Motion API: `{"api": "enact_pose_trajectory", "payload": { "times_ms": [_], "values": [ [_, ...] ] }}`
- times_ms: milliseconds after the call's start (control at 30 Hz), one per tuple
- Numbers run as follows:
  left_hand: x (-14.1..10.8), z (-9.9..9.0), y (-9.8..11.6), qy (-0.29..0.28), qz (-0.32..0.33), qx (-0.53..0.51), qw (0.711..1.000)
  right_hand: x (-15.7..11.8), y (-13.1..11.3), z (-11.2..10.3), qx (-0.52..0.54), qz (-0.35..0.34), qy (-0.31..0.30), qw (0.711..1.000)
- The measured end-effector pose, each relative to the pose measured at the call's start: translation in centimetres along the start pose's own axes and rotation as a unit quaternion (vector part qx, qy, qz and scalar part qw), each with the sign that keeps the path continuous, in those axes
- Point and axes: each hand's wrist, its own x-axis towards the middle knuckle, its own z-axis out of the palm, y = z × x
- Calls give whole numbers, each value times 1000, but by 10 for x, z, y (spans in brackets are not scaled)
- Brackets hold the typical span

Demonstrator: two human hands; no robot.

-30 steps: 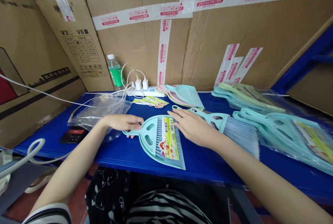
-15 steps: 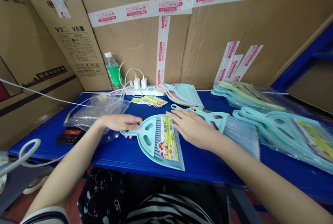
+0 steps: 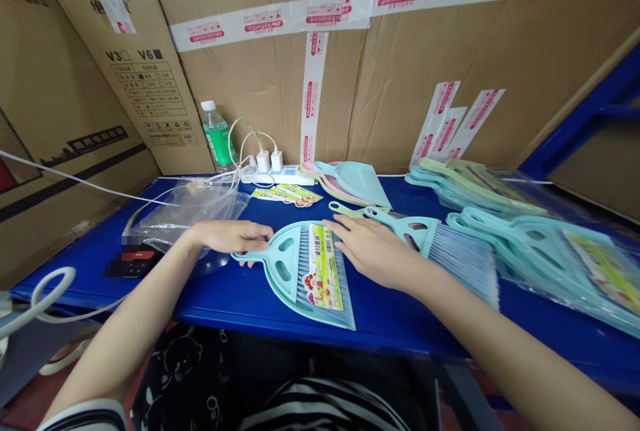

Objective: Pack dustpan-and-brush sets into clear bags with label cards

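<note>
A light-blue dustpan (image 3: 280, 284) lies on the blue table with a small brush (image 3: 303, 264) in it and a yellow-green printed card (image 3: 325, 271) over the bristles. My left hand (image 3: 237, 237) is closed around the handle end, thumb on top and fingertips showing below. My right hand (image 3: 373, 247) rests over the upper right edge of the dustpan, fingers stretched out, fingertips at the card's top corner. Beside that hand, partly under it, lies another light-blue brush (image 3: 460, 257).
Behind are stacked dustpans (image 3: 355, 181), loose cards (image 3: 287, 194), a power strip (image 3: 280, 176) and a bottle (image 3: 218, 137). Bagged sets (image 3: 545, 251) lie right. A clear bag (image 3: 195, 207) and a dark device (image 3: 135, 259) are left. Cardboard (image 3: 260, 84) stands behind.
My right hand has shifted very slightly to the right along the card's top. My left hand and the dustpan have stayed in place.
</note>
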Motion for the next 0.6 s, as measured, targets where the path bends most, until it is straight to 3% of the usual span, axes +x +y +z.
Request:
{"api": "enact_pose_trajectory", "payload": {
  "times_ms": [600],
  "values": [
    [0,0,1,-5,-11,-1,1000,-3,-6,-9,-10,21,-63,998]
  ]
}}
